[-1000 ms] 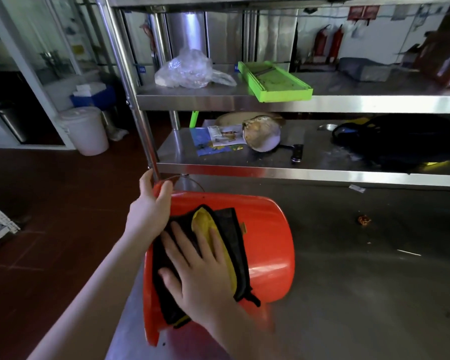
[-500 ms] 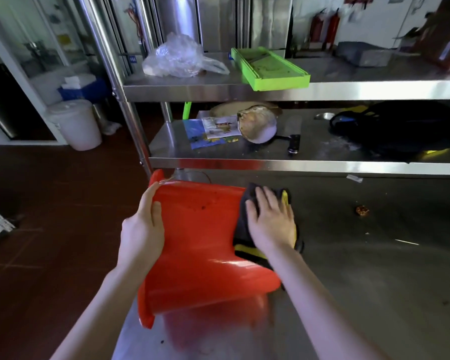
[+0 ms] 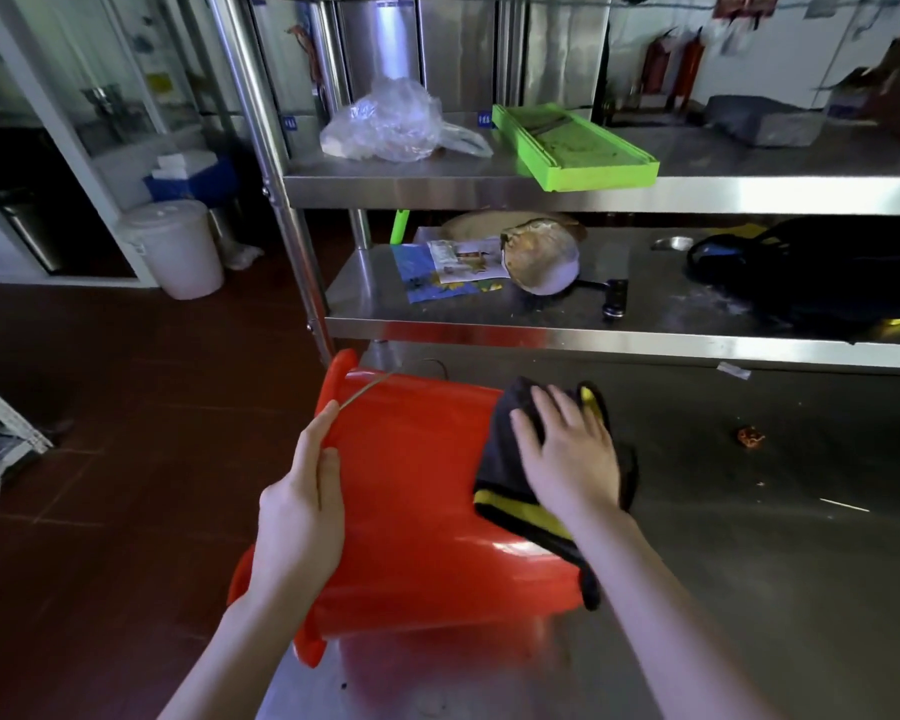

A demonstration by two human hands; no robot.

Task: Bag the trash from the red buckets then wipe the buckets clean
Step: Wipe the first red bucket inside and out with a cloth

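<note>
A red plastic bucket point(image 3: 411, 491) lies on its side on the steel table point(image 3: 749, 563), its rim toward the left edge and its base toward the right. My left hand point(image 3: 302, 511) rests on the bucket's wall near the rim and pinches the thin wire handle. My right hand point(image 3: 567, 454) presses flat on a black cloth with yellow trim point(image 3: 505, 506), which covers the bucket's base end. The bucket's inside is hidden from me.
A small brown scrap point(image 3: 751, 437) lies on the table to the right. Steel shelves behind hold a clear plastic bag point(image 3: 391, 122), a green tray point(image 3: 572, 148), papers, a pan point(image 3: 541, 259) and a dark bag point(image 3: 822, 272). A white lidded bin point(image 3: 175, 249) stands on the floor left.
My right hand slid the cloth from the bucket's middle wall over to its base end. My left hand moved down the wall and now pinches the wire handle.
</note>
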